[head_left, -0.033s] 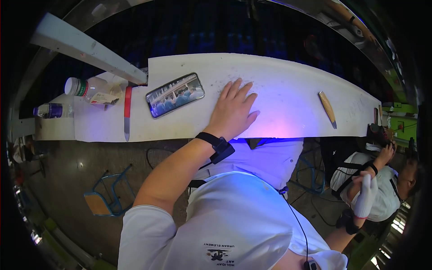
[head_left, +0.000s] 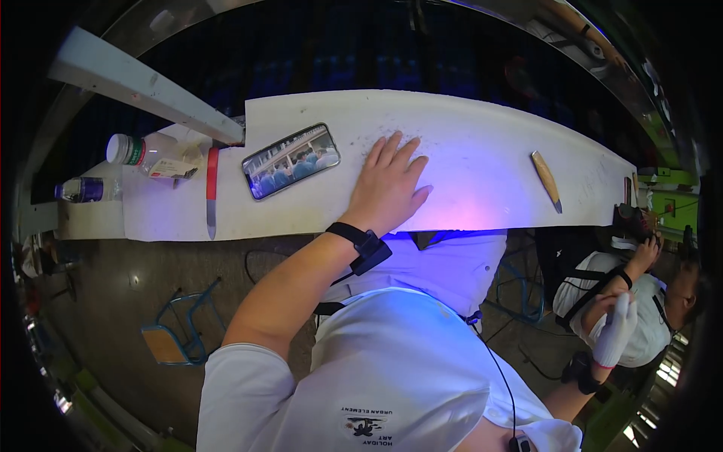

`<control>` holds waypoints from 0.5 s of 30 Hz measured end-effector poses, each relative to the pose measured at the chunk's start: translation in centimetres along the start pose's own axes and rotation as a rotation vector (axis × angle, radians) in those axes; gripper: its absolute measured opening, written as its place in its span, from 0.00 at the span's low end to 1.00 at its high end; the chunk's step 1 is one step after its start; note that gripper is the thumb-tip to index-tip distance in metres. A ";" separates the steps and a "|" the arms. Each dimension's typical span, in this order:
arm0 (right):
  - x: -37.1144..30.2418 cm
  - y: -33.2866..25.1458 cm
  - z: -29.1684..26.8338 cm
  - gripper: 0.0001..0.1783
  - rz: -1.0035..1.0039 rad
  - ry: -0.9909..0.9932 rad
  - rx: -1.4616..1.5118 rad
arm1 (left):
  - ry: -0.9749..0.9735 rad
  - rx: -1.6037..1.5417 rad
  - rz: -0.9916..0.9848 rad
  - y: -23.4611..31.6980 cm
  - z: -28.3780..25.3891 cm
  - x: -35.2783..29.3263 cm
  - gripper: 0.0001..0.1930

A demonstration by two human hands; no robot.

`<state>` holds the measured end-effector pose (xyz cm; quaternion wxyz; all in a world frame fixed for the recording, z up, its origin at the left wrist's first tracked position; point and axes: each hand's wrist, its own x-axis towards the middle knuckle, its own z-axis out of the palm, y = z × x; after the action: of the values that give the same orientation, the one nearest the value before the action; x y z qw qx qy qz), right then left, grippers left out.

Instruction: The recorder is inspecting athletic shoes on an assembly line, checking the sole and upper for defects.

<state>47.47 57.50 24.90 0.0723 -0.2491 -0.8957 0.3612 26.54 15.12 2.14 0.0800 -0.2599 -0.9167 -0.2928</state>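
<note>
Little had changed since the earlier frame: the phone [head_left: 292,160], the red-handled knife [head_left: 212,181] and the two bottles at the left all sat slightly lower in the view together, while their places relative to one another looked the same. The left hand [head_left: 388,188] kept its pose, palm down on the white tabletop [head_left: 467,158], fingers spread and extended, with nothing in its hold. The gloved right hand [head_left: 615,331], raised off at the lower right, had shifted a touch rightward in the view; one finger pointed up, but how far the rest were opened, or whether they had hold of anything, could not be told. The phone lay screen up and aslant to the left of the left hand, near it but apart. The tabletop's near edge crossed under the left wrist, and its far edge ran well beyond the fingertips. Rightward, a broad stretch of bare white surface reached from the thumb to the wooden-handled tool [head_left: 544,179], which lay with its dark tip towards the near edge. On the other side, room narrowed: the phone came first, then the knife, its blade tip at the near edge, then the large clear bottle [head_left: 162,157] and the small bottle [head_left: 83,190], both on their sides. A pale post [head_left: 143,87] bounded the far left, its foot just beyond the phone and the knife.
</note>
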 end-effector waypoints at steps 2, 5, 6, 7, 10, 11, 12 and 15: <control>-0.2 0.4 0.5 0.17 -0.179 0.330 0.307 | 0.000 0.000 0.009 0.0 0.0 0.0 0.24; 2.1 0.5 5.6 0.18 -0.178 0.445 0.715 | -0.006 0.001 0.008 0.1 0.0 -0.1 0.24; 3.2 0.3 8.4 0.17 -0.166 0.412 0.710 | -0.006 -0.003 0.000 0.1 0.0 -0.1 0.24; 4.5 0.0 11.6 0.16 -0.158 0.383 0.727 | -0.004 0.003 0.009 0.0 -0.1 -0.2 0.24; 8.5 -2.0 20.8 0.16 -0.159 0.269 0.446 | -0.003 0.007 0.024 0.0 -0.2 -0.3 0.24; 9.6 -2.7 23.6 0.16 -0.207 0.232 0.488 | -0.005 0.004 0.027 0.0 -0.1 -0.3 0.24; 10.5 -3.3 25.8 0.17 -0.171 0.173 0.503 | -0.026 0.000 0.024 0.0 -0.1 -0.3 0.24; 11.8 -4.1 30.3 0.20 -0.200 0.102 0.294 | -0.013 -0.001 0.026 -0.1 0.0 -0.4 0.24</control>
<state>26.27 42.36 5.07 0.1889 -0.1634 -0.8488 0.4661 26.83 14.88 2.00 0.0778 -0.2739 -0.9135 -0.2906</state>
